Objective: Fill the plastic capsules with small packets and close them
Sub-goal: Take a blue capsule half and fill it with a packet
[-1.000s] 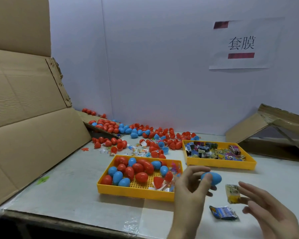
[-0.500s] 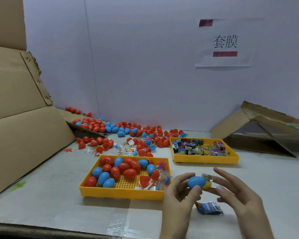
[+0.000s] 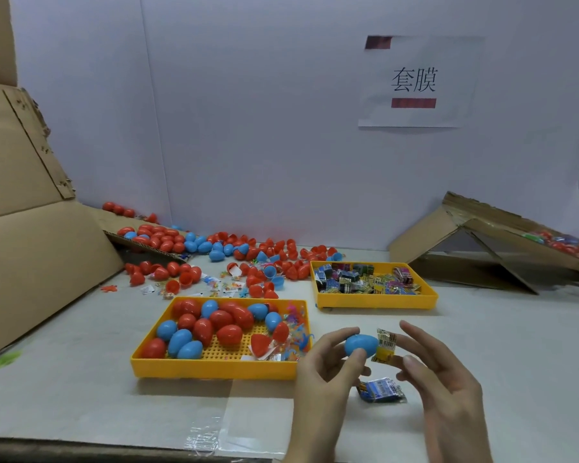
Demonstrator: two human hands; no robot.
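Note:
My left hand point(image 3: 325, 379) pinches a blue egg-shaped capsule point(image 3: 361, 344) between thumb and fingers, above the table's front. My right hand point(image 3: 445, 382) holds a small yellow packet point(image 3: 385, 346) right against the capsule's right end. A blue packet point(image 3: 380, 390) lies on the table below the two hands. A yellow tray point(image 3: 214, 365) with red and blue capsules sits to the left of my hands. A second yellow tray point(image 3: 375, 300) full of small packets stands behind them.
Loose red and blue capsules point(image 3: 214, 252) and packets are scattered along the back wall. Cardboard sheets point(image 3: 41, 248) lean at the left, and a cardboard ramp point(image 3: 482, 242) with more capsules stands at the back right. A paper sign point(image 3: 415, 81) hangs on the wall.
My right hand has brought the yellow packet from the right up against the blue capsule. The camera has shifted, so the trays sit further left in view.

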